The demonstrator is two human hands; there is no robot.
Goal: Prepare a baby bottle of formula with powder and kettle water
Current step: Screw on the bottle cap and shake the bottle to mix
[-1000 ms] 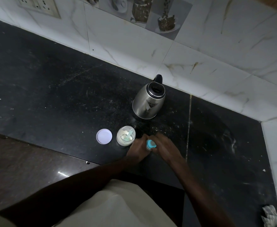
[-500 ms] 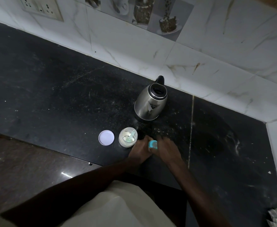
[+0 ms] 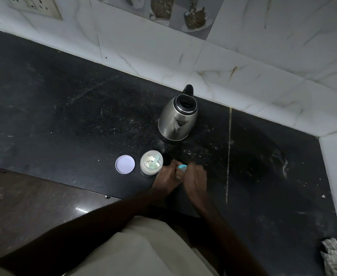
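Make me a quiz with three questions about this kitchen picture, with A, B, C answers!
1. Where is the loose lid?
A. On the kettle
B. Flat on the counter, left of the powder jar
C. On the floor

2. What colour is the bottle top between the hands?
A. Red
B. Yellow
C. Light blue

3. The powder jar is:
A. Open, scoop inside
B. Closed
C. Tipped over

Answers:
1. B: the lid lies beside the powder jar, away from the kettle.
2. C: a light blue bottle top peeks between the left hand and right hand.
3. A: powder and a scoop show inside.
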